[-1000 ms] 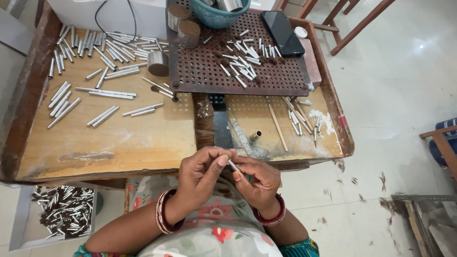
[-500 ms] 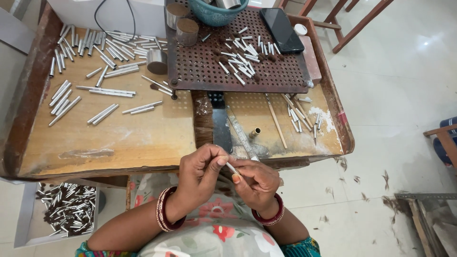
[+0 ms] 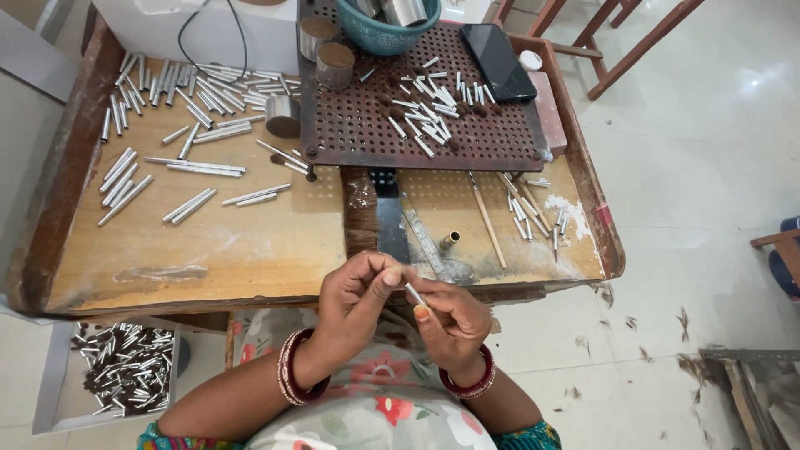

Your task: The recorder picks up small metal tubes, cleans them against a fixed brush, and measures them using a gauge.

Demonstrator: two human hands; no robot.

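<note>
over worn wood bench (image 3: pixel 208 258) w/ tile floor (image 3: pixel 700 167): both hands' grip pinching small metal tube (image 3: pixel 414 293)

Hands sit slightly lower and closer to the body than a second ago, now just off the bench (image 3: pixel 208 258) front edge instead of overlapping it. The small silver tube (image 3: pixel 414 293) between them has tilted: earlier it pointed more toward the right hand (image 3: pixel 454 325) palm, now it runs diagonally with its upper end under the left hand (image 3: pixel 362 292) thumb tip. Left thumb and forefinger have pinched in tighter on that end, and the right fingers have curled further under the tube.
</note>
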